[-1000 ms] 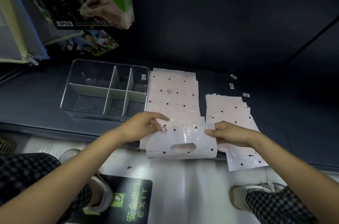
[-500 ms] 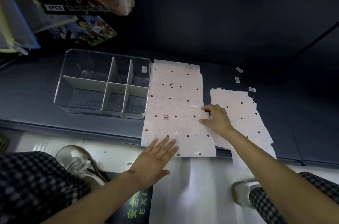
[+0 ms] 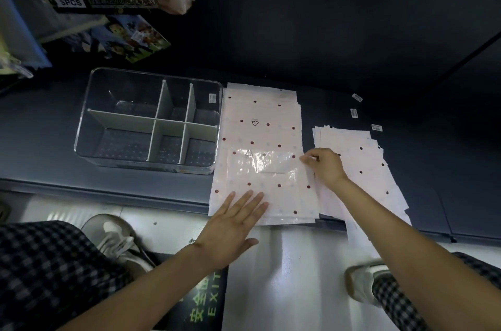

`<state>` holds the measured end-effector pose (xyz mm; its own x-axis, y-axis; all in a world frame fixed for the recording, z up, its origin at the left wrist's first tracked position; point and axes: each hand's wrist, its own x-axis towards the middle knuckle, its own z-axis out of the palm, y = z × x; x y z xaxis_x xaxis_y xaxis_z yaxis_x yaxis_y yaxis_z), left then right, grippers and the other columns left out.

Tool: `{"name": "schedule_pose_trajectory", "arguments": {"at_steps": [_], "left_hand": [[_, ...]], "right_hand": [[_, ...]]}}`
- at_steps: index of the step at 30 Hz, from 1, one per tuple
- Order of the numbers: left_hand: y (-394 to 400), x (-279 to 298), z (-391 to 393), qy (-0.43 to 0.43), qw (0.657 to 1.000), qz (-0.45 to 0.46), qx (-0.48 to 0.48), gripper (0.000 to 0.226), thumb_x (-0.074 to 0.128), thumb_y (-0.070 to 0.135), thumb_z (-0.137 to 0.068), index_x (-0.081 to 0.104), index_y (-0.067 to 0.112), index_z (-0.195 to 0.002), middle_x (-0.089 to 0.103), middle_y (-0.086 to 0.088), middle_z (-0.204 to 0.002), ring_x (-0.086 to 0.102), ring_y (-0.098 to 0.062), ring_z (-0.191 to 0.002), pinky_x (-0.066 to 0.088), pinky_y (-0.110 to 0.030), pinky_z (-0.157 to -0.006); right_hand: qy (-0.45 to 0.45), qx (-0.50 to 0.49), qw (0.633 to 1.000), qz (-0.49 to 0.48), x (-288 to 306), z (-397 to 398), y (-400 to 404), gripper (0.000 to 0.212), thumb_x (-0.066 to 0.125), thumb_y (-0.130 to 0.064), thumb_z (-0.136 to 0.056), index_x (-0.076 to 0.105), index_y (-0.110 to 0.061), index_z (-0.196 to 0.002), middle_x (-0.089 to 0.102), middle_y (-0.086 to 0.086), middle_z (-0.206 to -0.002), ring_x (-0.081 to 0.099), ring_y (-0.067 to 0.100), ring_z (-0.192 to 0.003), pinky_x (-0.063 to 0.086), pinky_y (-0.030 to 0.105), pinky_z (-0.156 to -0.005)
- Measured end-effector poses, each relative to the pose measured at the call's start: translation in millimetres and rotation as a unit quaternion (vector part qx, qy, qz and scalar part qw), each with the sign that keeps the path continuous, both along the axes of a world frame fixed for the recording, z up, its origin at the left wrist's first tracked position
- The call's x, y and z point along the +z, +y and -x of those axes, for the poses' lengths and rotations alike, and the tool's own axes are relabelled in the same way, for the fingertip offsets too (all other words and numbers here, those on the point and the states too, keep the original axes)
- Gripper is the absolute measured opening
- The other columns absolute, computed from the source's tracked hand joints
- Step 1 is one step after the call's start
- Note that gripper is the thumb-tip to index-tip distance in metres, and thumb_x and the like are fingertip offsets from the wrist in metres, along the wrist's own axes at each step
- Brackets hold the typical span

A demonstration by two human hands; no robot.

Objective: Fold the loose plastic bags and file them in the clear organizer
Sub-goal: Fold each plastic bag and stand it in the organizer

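Since one second ago the top bag [image 3: 264,187] has gone from being lifted and bent, with its handle hole turned up toward the person, to lying flat on the stack [image 3: 261,124]. Half a second ago it was already down; since then the left hand [image 3: 230,230] has stayed at the near edge and the right hand [image 3: 324,166] has stayed at the right edge. I judge that the bag is being smoothed before the first fold, so the folding itself is not yet done.

The clear organizer [image 3: 84,124], on the dark surface [image 3: 40,119] just left of the stack, shows grey dividers and no bag in any compartment, so filing has not begun.

The stack is pale pink with dark red dots and a small triangle mark. A second, untidier pile of dotted bags [image 3: 363,157] lies to the right, partly under the right forearm.

The top bag is thin and shiny; a wrinkled glossy patch shows near its middle.

The left hand lies spread, fingers straight, pressing the bag's near edge. The right hand has its fingers curled at the bag's right edge; whether it pinches the plastic, I cannot tell.
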<state>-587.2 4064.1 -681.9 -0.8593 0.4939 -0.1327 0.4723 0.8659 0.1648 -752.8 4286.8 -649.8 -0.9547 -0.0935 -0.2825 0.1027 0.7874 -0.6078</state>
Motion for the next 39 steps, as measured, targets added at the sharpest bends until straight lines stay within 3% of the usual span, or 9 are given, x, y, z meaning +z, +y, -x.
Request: {"name": "schedule_pose_trajectory", "arguments": {"at_steps": [2,4,13,16,23,26,30,33,39], "left_hand": [[-1,-4,6,-0.012,1.0,-0.011,0.002,0.076,0.037,0.051,-0.097,-0.011,0.023,-0.148,-0.016,0.002,-0.156,-0.017,-0.021,-0.143,-0.01,-0.046,-0.115],[-3,-7,8,-0.026,0.999,-0.02,0.013,0.074,0.031,0.05,-0.098,-0.022,0.025,-0.143,-0.026,0.004,-0.152,-0.027,-0.019,-0.139,-0.019,-0.043,-0.113],[-3,-9,6,-0.05,0.998,0.03,0.034,0.075,0.023,0.057,-0.097,-0.019,0.019,-0.147,-0.023,0.002,-0.155,-0.028,-0.018,-0.139,-0.025,-0.041,-0.11],[-6,-6,9,-0.031,0.997,0.043,0.06,0.077,0.017,0.062,-0.095,-0.015,0.017,-0.148,-0.022,0.001,-0.153,-0.023,-0.024,-0.142,-0.026,-0.044,-0.109],[-11,-14,9,-0.055,0.995,0.044,0.066,0.083,0.019,0.067,-0.091,-0.029,0.023,-0.142,-0.031,-0.002,-0.152,-0.033,-0.028,-0.137,-0.019,-0.044,-0.114],[-11,-16,9,-0.057,0.996,0.044,0.06,0.084,0.02,0.069,-0.09,-0.031,0.027,-0.142,-0.032,-0.003,-0.152,-0.033,-0.029,-0.137,-0.02,-0.044,-0.113],[-10,-16,9,-0.051,0.995,0.053,0.061,0.085,0.021,0.069,-0.09,-0.031,0.027,-0.142,-0.032,-0.006,-0.152,-0.032,-0.032,-0.138,-0.02,-0.046,-0.113],[-8,-18,9,-0.052,0.995,0.059,0.064,0.086,0.02,0.07,-0.09,-0.031,0.025,-0.142,-0.033,-0.007,-0.152,-0.031,-0.033,-0.138,-0.017,-0.047,-0.114],[-6,-19,9,-0.056,0.994,0.069,0.066,0.088,0.021,0.071,-0.089,-0.033,0.026,-0.141,-0.033,-0.009,-0.151,-0.031,-0.034,-0.138,-0.016,-0.048,-0.114]], "right_hand": [[-0.001,-0.014,1.0,0.005,0,7,-2,0.02,0.055,-0.017,-0.094,0.068,-0.002,-0.093,0.064,0.004,-0.096,0.053,0.017,-0.089,0.034,0.024,-0.073],[-0.002,-0.017,1.0,-0.004,-2,14,-5,0.021,0.051,-0.019,-0.096,0.067,-0.005,-0.098,0.061,0.002,-0.098,0.051,0.016,-0.092,0.033,0.022,-0.075],[-0.032,-0.037,0.999,-0.023,-14,31,-18,0.02,0.053,-0.013,-0.093,0.064,-0.007,-0.109,0.062,0.011,-0.119,0.054,0.029,-0.108,0.035,0.023,-0.08],[-0.035,-0.058,0.998,-0.008,-17,32,-19,0.02,0.055,-0.012,-0.092,0.064,-0.008,-0.11,0.062,0.01,-0.118,0.055,0.027,-0.108,0.037,0.023,-0.081],[-0.013,-0.105,0.994,0.032,-19,27,-17,0.022,0.06,-0.015,-0.091,0.065,-0.009,-0.111,0.06,0.005,-0.108,0.05,0.017,-0.095,0.034,0.019,-0.079],[-0.007,-0.137,0.988,0.069,-16,23,-18,0.028,0.063,-0.015,-0.088,0.061,-0.011,-0.115,0.058,0.005,-0.11,0.051,0.018,-0.104,0.035,0.02,-0.084],[-0.025,-0.195,0.973,0.119,-14,13,-14,0.038,0.067,-0.015,-0.085,0.057,-0.012,-0.12,0.058,0.007,-0.105,0.055,0.021,-0.102,0.043,0.03,-0.095],[-0.035,-0.224,0.965,0.131,-16,10,-13,0.024,0.066,-0.011,-0.085,0.062,-0.007,-0.108,0.066,0.014,-0.108,0.062,0.027,-0.1,0.047,0.037,-0.095],[-0.027,-0.241,0.966,0.089,-21,14,-16,0.022,0.065,-0.017,-0.086,0.064,-0.004,-0.105,0.067,0.011,-0.107,0.06,0.023,-0.101,0.041,0.023,-0.084]]}}
